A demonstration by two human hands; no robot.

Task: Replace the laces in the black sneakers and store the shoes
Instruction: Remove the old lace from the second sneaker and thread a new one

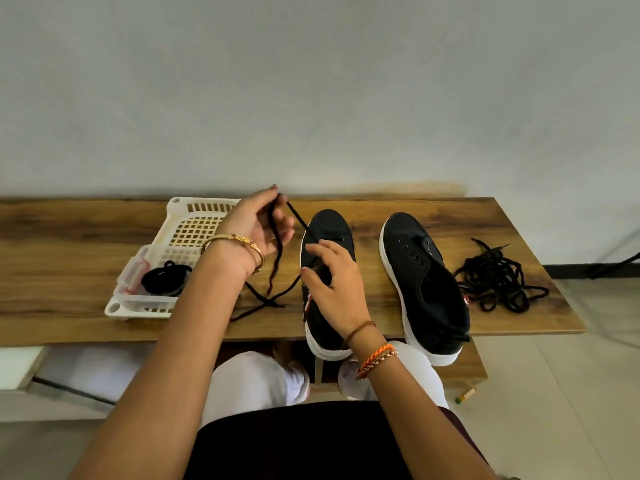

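Two black sneakers with white soles stand on the wooden table, toes toward the wall. My left hand (258, 225) is raised left of the left sneaker (329, 230) and grips a black lace (277, 268) that runs up from the shoe's eyelets, loops through my fingers and hangs to the table. My right hand (334, 282) rests over the middle of that sneaker with fingers spread and loosely bent; whether it pinches the lace is hidden. The right sneaker (420, 282) stands laceless, its eyelets bare.
A white plastic basket (180, 216) stands at the left with a coiled black lace (164, 280) inside. A tangled pile of black laces (500, 275) lies right of the right sneaker. The table (69, 265) backs against a grey wall.
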